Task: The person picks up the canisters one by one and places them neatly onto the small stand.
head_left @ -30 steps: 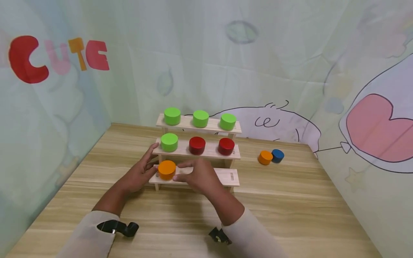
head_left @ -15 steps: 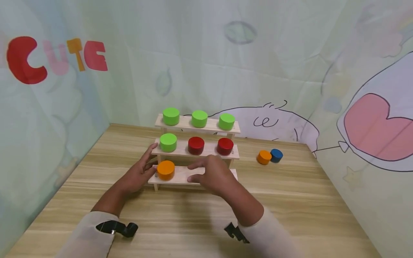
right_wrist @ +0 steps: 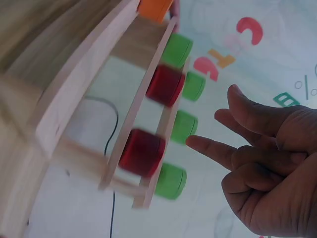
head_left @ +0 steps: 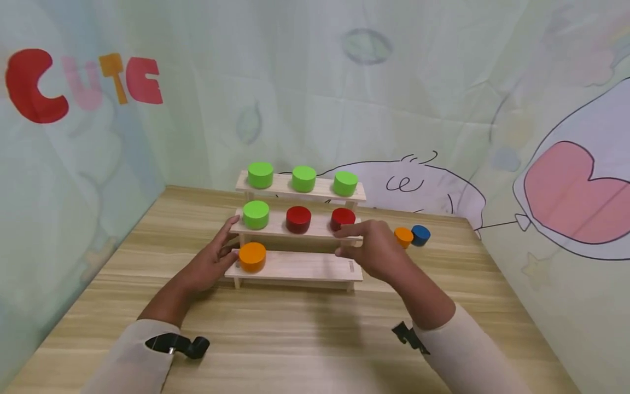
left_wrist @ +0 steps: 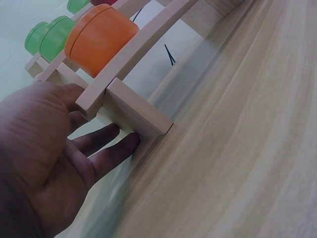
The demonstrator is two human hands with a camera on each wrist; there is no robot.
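A three-tier wooden stand [head_left: 305,265] bears coloured round blocks. My left hand [head_left: 209,264] touches its left end; in the left wrist view, extended fingers [left_wrist: 115,153] reach the bottom tier's leg. Close to the left thumb, an orange block [head_left: 252,258] sits on the bottom tier. In the head view my right hand [head_left: 376,249] overlaps the stand's right end, thumb and index finger apart, nothing between them. It partly covers the right-hand red block [head_left: 343,219] on the middle tier. Another red block [head_left: 298,220] and a green block [head_left: 256,215] share that tier.
Green blocks stand along the top tier [head_left: 325,187]. A second orange block [head_left: 403,237] and a blue block [head_left: 420,235] lie side by side on the wooden table [head_left: 285,339], right of the stand. Printed cloth [head_left: 305,82] hangs behind and at both sides.
My right hand has let go of the orange block at the bottom tier's left and moved right to the stand's right end. My left hand has stayed in place.
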